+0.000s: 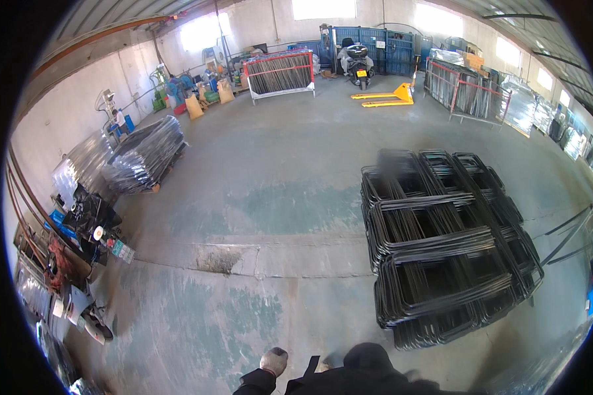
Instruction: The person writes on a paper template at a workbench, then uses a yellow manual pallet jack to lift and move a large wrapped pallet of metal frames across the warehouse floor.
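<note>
My left hand [274, 361], in a pale glove with a dark patch at the fingertips, hangs low at the bottom edge below a black sleeve. Its fingers look curled in, and nothing sticks out of them. Of my right hand only a small pale patch [333, 363] seems to show beside my dark clothing; its fingers are hidden. A dark strap [312, 366] hangs between the two. Ahead on the right, apart from both hands, stand large stacks of black rectangular metal frames [441, 243], packed in several bundles.
A yellow pallet truck [392, 97] and a parked scooter [358, 68] stand at the back. A red-and-white rack [280, 74] holds dark frames. Film-wrapped stacks [145, 155] and a vehicle with handlebars [82, 306] line the left. A broken patch [219, 258] marks the floor.
</note>
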`<state>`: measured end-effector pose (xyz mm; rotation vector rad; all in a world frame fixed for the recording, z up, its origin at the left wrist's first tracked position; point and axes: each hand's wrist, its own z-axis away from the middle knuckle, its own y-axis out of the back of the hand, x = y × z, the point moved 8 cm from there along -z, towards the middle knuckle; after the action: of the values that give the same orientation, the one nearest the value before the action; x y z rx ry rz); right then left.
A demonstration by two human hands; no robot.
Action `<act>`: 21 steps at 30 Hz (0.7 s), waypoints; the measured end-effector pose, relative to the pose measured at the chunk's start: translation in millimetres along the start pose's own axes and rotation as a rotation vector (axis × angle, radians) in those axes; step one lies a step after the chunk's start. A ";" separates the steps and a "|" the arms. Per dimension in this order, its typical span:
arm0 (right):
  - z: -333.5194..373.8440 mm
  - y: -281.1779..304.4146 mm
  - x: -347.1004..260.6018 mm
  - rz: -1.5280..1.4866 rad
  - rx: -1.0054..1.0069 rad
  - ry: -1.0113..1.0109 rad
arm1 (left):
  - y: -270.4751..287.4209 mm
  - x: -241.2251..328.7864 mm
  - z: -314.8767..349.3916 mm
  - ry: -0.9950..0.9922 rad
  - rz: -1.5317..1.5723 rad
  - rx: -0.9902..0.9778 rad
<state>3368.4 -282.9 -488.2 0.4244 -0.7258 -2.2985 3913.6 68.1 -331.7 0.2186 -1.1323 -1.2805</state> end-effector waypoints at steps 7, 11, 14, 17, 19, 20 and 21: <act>-98.5 145.5 -47.6 -0.443 -0.086 -0.374 | 32.9 35.9 -202.8 -0.029 -0.108 -0.017; -240.8 302.5 -71.4 -0.438 -0.007 -0.316 | 30.3 64.1 -283.7 0.092 -0.109 -0.169; -358.8 476.8 -90.8 -0.407 0.186 -0.179 | 72.4 107.8 -360.9 0.113 -0.112 -0.191; -446.6 691.0 -141.8 -0.610 0.484 -0.029 | 134.1 164.0 -463.3 0.058 -0.100 -0.122; -472.2 826.2 -189.8 -0.818 0.590 0.111 | 179.1 199.3 -542.0 0.065 0.044 0.035; -480.0 891.5 -213.6 -0.758 0.595 0.153 | 193.4 207.2 -578.3 0.228 0.141 0.148; -483.7 943.6 -235.7 -0.729 0.596 0.160 | 199.0 229.2 -613.2 0.181 0.182 0.163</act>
<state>4249.2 -882.9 -278.3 1.3099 -1.3394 -2.6032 4474.9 -321.5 -367.8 0.3387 -1.0751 -0.9883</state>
